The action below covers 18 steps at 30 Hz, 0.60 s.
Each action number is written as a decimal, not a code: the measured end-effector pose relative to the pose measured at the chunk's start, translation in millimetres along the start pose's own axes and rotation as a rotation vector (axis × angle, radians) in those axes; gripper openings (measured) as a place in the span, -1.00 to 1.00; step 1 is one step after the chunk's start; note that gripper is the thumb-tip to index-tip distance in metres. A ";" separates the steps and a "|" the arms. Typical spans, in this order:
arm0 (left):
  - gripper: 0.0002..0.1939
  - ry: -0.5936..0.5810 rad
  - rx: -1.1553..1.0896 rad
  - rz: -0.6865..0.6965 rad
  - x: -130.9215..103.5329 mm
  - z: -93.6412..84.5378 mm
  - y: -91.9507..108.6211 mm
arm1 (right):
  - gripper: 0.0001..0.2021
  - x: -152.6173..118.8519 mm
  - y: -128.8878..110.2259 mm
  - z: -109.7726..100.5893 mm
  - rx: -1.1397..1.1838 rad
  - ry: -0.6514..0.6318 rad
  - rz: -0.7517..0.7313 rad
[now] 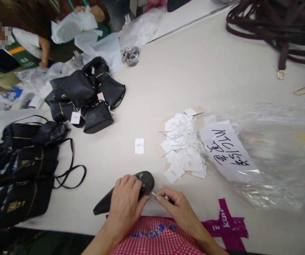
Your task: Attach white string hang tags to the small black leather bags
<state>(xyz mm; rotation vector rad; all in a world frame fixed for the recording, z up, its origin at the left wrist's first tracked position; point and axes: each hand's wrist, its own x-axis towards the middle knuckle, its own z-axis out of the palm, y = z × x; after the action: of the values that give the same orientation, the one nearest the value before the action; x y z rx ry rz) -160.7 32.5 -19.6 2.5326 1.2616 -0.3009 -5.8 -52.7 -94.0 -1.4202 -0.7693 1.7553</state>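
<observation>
A small black handbag (103,204) with gold-coloured hardware lies on the table in front of me. My left hand (126,198) lies over its middle, fingers curled round it, thumb pointing right. Just right of the bag, my right hand (175,204) is closed, thumb and forefinger pinching a thin white string (154,193) that reaches toward the bag. Something small and dark shows at the right fingers; I cannot make it out. A single white tag (139,146) rests beyond the bag. Up and to the right is a heap of white tags (177,156) with strings.
Black handbags (75,88) are piled at the upper left, with more black bags (30,163) at left. A clear plastic bag (280,152) bearing a handwritten sheet (228,150) covers the right. Dark straps (282,56) lie at upper right. Magenta tape (228,225) marks the near edge. Other people work beyond.
</observation>
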 end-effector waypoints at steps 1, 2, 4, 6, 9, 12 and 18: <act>-0.87 -0.011 0.014 -0.018 0.5 4.0 1.1 | -0.71 2.4 1.0 0.3 -0.037 0.011 -0.016; -0.91 -0.009 0.018 -0.028 0.4 8.4 2.2 | -0.71 4.7 2.1 0.8 -0.073 0.019 -0.032; -0.95 0.029 -0.005 -0.031 -0.8 17.8 3.3 | -0.71 8.8 4.4 1.8 -0.135 0.031 -0.052; -0.92 0.085 -0.080 -0.018 -2.6 26.4 2.3 | -0.73 12.3 6.8 2.9 -0.161 0.046 -0.061; -0.89 0.146 -0.208 0.034 -5.3 35.4 -2.1 | -0.75 16.4 10.1 5.2 -0.144 0.060 -0.064; -0.86 0.173 -0.259 0.076 -6.7 38.6 -5.7 | -0.77 19.5 11.6 8.8 -0.119 0.044 -0.064; -0.82 0.174 -0.283 0.086 -5.9 35.8 -4.7 | -0.80 21.6 8.7 12.7 -0.105 0.056 -0.064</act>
<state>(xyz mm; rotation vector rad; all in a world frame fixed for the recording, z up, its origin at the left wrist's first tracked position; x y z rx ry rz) -169.9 18.3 -52.0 2.3981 1.1573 0.1125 -22.2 -39.4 -110.0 -1.4913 -0.8776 1.6406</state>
